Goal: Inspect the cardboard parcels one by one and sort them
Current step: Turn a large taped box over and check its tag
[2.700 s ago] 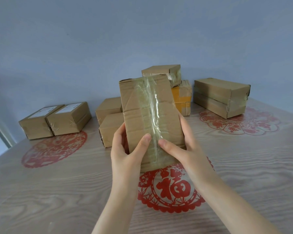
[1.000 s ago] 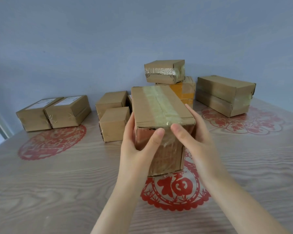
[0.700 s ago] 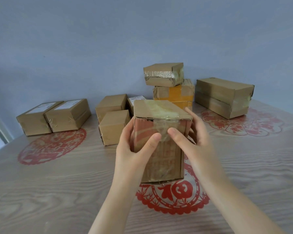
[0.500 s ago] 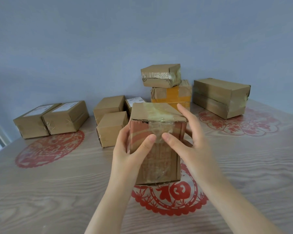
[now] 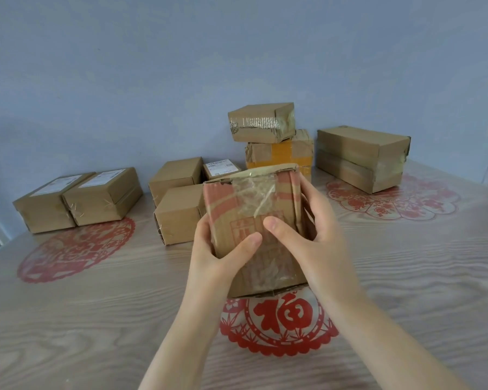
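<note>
I hold a taped cardboard parcel [image 5: 248, 201] with red print upright above the middle of the table, its printed face toward me. My left hand [image 5: 217, 257] grips its lower left side, thumb across the front. My right hand [image 5: 307, 235] grips the right side, thumb on the front and fingers behind. Two labelled parcels [image 5: 79, 198] lie at the back left. Three small parcels [image 5: 178, 201] sit behind the held one. A stack of two parcels [image 5: 268, 136] stands at the back centre. A long parcel [image 5: 361, 156] lies at the back right.
The wood-grain table [image 5: 96, 319] carries red paper-cut decals: one [image 5: 279, 319] under the held parcel, one [image 5: 74, 249] at the left, one [image 5: 392, 201] at the right. A blue-grey wall [image 5: 181, 66] closes the back edge.
Both hands have tipped the parcel from its taped long face to its red-printed end face, and it now stands more upright, slightly lower and closer to me.
</note>
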Tool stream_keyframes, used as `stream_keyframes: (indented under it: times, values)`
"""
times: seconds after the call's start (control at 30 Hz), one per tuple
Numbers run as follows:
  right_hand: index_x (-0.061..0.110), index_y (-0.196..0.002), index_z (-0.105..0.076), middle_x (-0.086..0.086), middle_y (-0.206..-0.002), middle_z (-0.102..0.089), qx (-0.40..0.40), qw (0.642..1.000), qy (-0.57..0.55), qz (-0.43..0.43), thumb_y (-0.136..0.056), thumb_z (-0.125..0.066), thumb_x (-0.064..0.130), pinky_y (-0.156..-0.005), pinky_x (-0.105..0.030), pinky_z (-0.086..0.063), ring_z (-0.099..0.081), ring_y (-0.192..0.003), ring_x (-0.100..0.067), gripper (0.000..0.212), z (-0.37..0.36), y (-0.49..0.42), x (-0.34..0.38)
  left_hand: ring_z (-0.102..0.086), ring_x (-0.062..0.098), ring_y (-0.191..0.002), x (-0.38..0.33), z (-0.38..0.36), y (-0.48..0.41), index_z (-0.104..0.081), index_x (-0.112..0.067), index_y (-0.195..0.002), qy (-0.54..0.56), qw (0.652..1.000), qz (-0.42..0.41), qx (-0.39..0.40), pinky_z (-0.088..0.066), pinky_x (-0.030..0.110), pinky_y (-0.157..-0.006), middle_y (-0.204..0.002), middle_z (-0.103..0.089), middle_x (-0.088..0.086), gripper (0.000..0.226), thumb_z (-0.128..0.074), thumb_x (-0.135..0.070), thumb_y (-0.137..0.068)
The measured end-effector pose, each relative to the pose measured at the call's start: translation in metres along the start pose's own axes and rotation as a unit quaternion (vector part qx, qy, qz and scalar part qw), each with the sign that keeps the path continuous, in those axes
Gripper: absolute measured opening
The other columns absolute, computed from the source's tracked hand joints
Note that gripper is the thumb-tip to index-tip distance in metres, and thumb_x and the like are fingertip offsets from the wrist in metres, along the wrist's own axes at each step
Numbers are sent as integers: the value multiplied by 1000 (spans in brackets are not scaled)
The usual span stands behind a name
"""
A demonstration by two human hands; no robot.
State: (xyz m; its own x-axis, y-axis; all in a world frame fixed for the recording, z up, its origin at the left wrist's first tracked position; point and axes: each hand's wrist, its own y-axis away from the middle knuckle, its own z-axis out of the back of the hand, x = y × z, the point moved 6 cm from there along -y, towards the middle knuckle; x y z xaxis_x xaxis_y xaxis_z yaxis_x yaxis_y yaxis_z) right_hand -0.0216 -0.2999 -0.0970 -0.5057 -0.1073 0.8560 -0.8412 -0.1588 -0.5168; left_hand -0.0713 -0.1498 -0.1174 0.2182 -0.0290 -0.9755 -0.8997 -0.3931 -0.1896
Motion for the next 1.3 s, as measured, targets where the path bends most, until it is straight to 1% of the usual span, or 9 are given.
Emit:
stream_keyframes:
  times: [0.13,0.33,0.53,0.67,0.8,0.97,1.03,1.17,1.3]
  values:
    - [41,-149,-38,21,-141,-53,11,999,-38,-30,-84,-76,25,-112,-36,-42,-47,-129,8,77,-1,-3,-6,-72,16,-106,2,-2,0,-57,-26,-132,-14,1000,1,16,-60,35,-86,-115,-75,-4,72,-86,-33,-66]
    - [42,-152,-29,22,-148,-41,-6,1000,17,-16,-85,-76,33,-116,-37,-38,-39,-135,7,82,3,-6,-10,-67,-8,-102,7,-8,0,-57,-48,-114,-62,997,43,27,-50,10,-79,-105,-72,-29,49,-63,-62,-68]
    - [53,-153,2,23,-164,-2,50,980,194,25,-85,-71,41,-87,9,-24,-8,-145,10,101,12,-13,2,-71,5,-103,7,3,-1,-62,-41,-114,-28,996,82,29,-52,35,-98,-109,-76,-17,54,-71,-56,-63]
    - [52,-153,-5,29,-156,-21,77,963,250,60,-87,-73,36,-101,-9,-30,-25,-136,5,96,10,-13,4,-74,9,-96,4,8,-4,-64,-30,-118,-34,997,63,3,-55,32,-87,-105,-78,-8,58,-77,-42,-62]
    - [52,-135,-35,40,-128,-40,57,977,201,51,-83,-74,43,-92,-9,-27,-31,-120,6,65,16,-15,5,-72,13,-103,5,16,-7,-57,-24,-134,-46,997,35,-43,-57,33,-88,-116,-73,-3,85,-80,-45,-54]
    - [36,-114,-45,14,-118,-57,26,998,51,-12,-70,-76,63,-95,-35,-52,-58,-111,-4,60,20,-15,-4,-56,14,-128,-3,22,-9,-28,-38,-155,-19,996,-26,-78,-51,32,-94,-149,-49,-3,122,-85,-38,-46]
    - [32,-114,-46,10,-114,-58,5,999,50,-20,-73,-77,55,-86,-31,-55,-61,-102,-2,56,21,-15,-5,-58,13,-126,-8,25,-9,-23,-38,-157,31,994,-45,-93,-51,33,-93,-148,-49,-3,127,-86,-30,-48]
    - [36,-137,-46,14,-124,-51,3,993,116,-32,-81,-72,48,-80,-11,-47,-54,-105,7,63,17,-15,-13,-65,13,-121,-10,23,-6,-42,-22,-149,81,991,-60,-88,-58,25,-84,-135,-65,-3,104,-91,-24,-58]
    - [39,-135,-51,10,-126,-58,2,997,56,-58,-77,-72,62,-91,-22,-51,-58,-109,2,66,14,-13,-22,-68,13,-115,-13,10,-2,-49,-20,-145,29,995,-82,-40,-58,21,-85,-128,-69,-2,88,-90,-25,-67]
